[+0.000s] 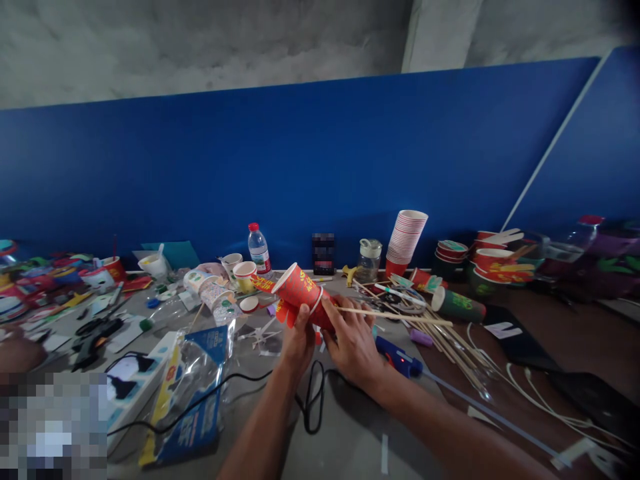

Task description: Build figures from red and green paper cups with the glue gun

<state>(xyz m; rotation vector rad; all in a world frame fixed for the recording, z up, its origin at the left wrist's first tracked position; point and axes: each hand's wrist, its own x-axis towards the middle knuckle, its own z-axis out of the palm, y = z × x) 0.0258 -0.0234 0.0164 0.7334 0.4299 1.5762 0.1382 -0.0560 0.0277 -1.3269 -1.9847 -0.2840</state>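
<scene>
Above the desk I hold a red paper cup (299,288) with yellow lettering, tilted with its white-rimmed mouth to the upper left. Cut red pieces (284,311) stick out at its left side. A second red section adjoins it on the right, partly covered by my fingers. My left hand (299,340) grips the cup from below, thumb up its side. My right hand (354,343) closes over the right-hand section. A thin wooden stick (400,315) points right from beside that hand; its near end is hidden. Just right of my right hand lies a blue glue gun (400,358).
A tall stack of paper cups (406,237), a glass jar (369,260) and a water bottle (259,250) line the blue partition. Loose sticks (450,340) lie right. A power strip (145,383), plastic packaging (193,393) and a black cable (225,380) occupy the left.
</scene>
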